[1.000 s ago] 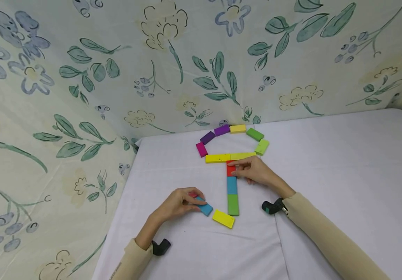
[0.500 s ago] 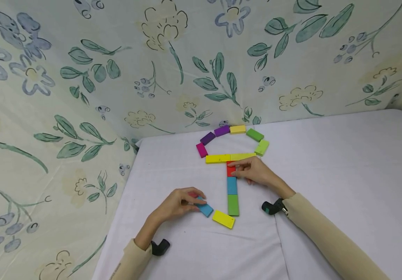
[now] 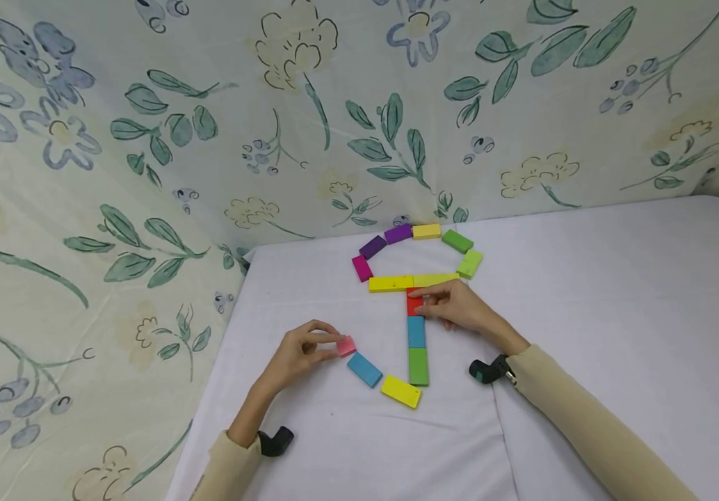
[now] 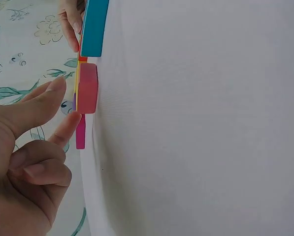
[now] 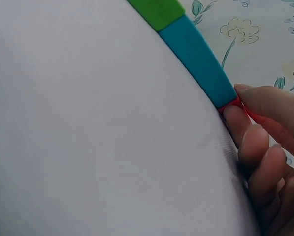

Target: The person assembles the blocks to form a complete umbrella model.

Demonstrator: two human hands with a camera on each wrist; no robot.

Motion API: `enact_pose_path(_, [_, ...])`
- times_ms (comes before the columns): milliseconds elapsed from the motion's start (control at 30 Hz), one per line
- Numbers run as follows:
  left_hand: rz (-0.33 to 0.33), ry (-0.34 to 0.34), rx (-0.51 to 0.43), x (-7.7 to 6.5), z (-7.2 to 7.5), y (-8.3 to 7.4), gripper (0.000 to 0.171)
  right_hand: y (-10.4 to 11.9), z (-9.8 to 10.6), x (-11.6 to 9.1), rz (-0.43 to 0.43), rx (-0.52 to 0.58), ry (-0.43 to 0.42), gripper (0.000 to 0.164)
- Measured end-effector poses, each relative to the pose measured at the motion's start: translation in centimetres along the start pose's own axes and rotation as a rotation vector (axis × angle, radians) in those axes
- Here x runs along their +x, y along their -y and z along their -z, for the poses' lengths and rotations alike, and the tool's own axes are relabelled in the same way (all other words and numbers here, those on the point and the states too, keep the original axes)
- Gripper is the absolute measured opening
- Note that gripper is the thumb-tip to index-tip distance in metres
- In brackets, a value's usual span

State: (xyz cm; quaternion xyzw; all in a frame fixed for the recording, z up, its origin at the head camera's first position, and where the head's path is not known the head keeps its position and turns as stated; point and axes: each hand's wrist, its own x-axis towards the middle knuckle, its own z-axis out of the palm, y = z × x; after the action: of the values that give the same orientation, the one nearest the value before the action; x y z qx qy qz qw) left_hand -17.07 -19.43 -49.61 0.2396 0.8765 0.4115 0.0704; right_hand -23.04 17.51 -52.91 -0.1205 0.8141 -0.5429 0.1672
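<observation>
My left hand (image 3: 300,355) is beside a pink block (image 3: 346,346), at the upper left end of a blue block (image 3: 364,369). In the left wrist view, the thumb stands apart from the pink block (image 4: 87,88), while a fingertip is at its near corner. My right hand (image 3: 459,306) pinches a red block (image 3: 415,303) between thumb and finger. A second blue block (image 3: 416,332) and a green block (image 3: 418,367) continue the straight column below it. The right wrist view has my fingers over most of the red block (image 5: 229,103).
A yellow block (image 3: 401,392) lies below the column, near the lower blue block. Two yellow blocks (image 3: 391,284) form a bar above the red one. Purple, magenta (image 3: 362,268), yellow and green blocks arch over it. White cloth (image 3: 585,299) covers the table, against a floral curtain (image 3: 359,104).
My left hand has drawn back to the left from the blue block's end, uncovering more of the pink and blue blocks. The right hand stays on the red block.
</observation>
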Motion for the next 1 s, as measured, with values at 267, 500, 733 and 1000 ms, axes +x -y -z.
enact_pose_path(267, [-0.012, 0.025, 0.028, 0.5, -0.7, 0.2, 0.028, 0.1, 0.0, -0.2, -0.007, 0.008, 0.002, 0.039])
enact_pose_path(500, [-0.023, 0.037, 0.036, 0.7, -1.2, 0.1, 0.026, 0.0, 0.1, -0.2, -0.011, 0.004, 0.001, 0.039])
enact_pose_path(733, [0.018, 0.065, 0.033, 0.9, -1.3, -0.1, 0.028, 0.1, 0.1, -0.1, -0.009, -0.001, 0.004, 0.037])
enact_pose_path(1000, [0.023, 0.048, 0.065, 0.8, -1.1, -0.2, 0.027, 0.2, 0.0, -0.2, -0.002, 0.001, 0.006, 0.036])
